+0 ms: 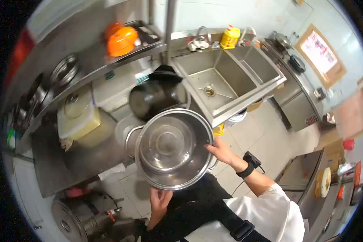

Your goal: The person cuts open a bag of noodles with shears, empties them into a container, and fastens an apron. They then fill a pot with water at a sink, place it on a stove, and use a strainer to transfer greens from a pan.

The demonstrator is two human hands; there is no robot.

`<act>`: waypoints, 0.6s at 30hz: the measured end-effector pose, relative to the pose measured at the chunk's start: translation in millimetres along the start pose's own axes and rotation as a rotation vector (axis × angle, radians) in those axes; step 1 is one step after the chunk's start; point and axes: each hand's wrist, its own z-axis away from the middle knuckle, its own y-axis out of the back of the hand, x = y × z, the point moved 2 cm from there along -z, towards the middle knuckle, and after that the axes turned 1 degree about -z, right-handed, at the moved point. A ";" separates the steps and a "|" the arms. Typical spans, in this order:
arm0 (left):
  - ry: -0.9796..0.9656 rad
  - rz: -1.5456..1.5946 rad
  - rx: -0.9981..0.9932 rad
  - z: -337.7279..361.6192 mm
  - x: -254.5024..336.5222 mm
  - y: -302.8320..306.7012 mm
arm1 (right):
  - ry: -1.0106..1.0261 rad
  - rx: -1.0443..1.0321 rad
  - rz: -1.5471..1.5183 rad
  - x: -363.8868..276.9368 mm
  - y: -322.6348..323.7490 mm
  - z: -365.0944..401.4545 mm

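Note:
A large stainless steel pot [167,139] with two loop handles is tilted so that its inside faces me. Nothing but shine and a little wet-looking glare shows in it. My right hand [224,152] grips its right rim, the thumb over the edge and the fingers hidden behind the wall. At the lower rim, my left hand [159,201] supports it, closed against the outside with its fingertips out of sight. Just beyond the pot, a dark, blurred pot or wok [153,97] stands on the steel counter [84,155].
A double steel sink [213,80] lies ahead, with a yellow bottle [230,37] behind it. On the left, a shelf [90,66] carries orange bowls [123,41] and metal pans. Below it sits a pale lidded tub [77,121]. A large metal drum [74,213] stands lower left.

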 end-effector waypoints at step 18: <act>0.448 -0.289 -0.467 -162.1 -94.2 -247.7 | -0.283 0.797 0.116 128.0 535.6 -5.7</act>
